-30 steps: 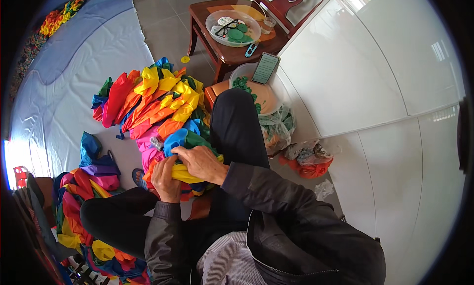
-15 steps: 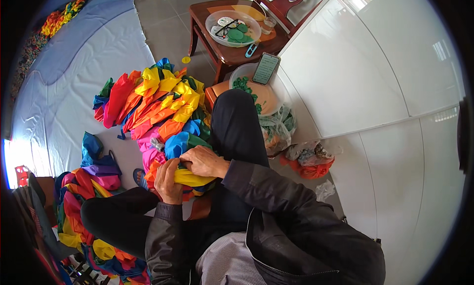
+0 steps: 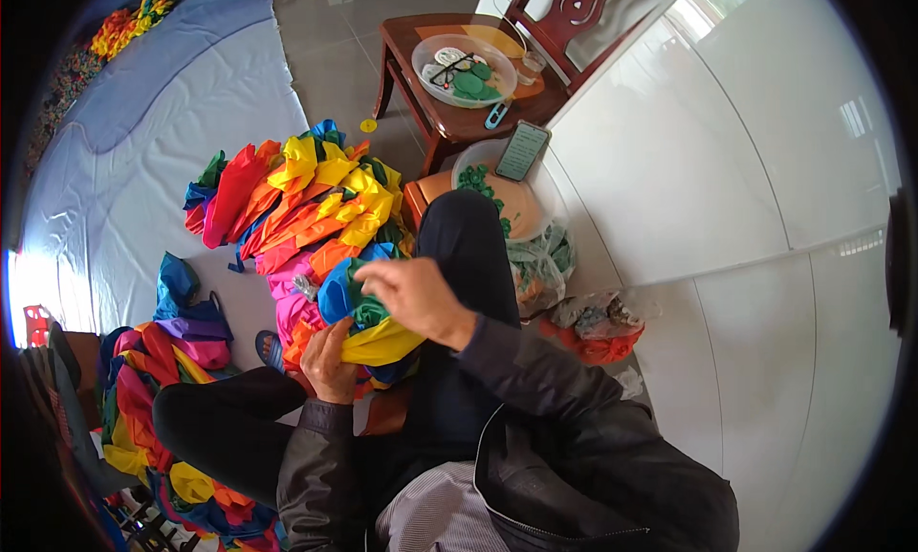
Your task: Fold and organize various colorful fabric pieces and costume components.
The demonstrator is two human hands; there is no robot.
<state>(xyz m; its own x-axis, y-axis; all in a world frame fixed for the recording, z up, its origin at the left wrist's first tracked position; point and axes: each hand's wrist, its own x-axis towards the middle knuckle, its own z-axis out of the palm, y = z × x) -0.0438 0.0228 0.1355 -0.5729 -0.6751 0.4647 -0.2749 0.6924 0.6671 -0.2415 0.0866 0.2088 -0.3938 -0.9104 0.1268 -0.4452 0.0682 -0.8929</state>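
A bundle of bright cloth pieces (image 3: 368, 322), yellow at the bottom with blue and green above, sits over the person's lap between both hands. The left hand (image 3: 330, 361) grips the bundle from below, fingers curled up around its near edge. The right hand (image 3: 416, 298) lies on top of the bundle with fingers bent down onto the green and blue folds; it looks to be pinching a fold, though the fingertips are hidden by the hand itself, so I cannot tell how tightly it closes.

Just beyond the bundle, on the far side from the person, a large heap of coloured cloth (image 3: 306, 203) in red, orange, yellow and pink spreads over the floor and touches the bundle's far edge. To the left of the bundle, near the person's left knee, a second pile of cloth (image 3: 167, 346) in blue, purple and red lies on the pale sheet (image 3: 124, 169) covering the floor. To the right of the bundle, past the right thigh, a round tray (image 3: 521, 203) holds green bits, with a small dark-framed card (image 3: 522, 150) propped at its rim. Farther beyond the bundle stands a wooden chair (image 3: 459, 121) carrying a clear bowl (image 3: 464, 69).
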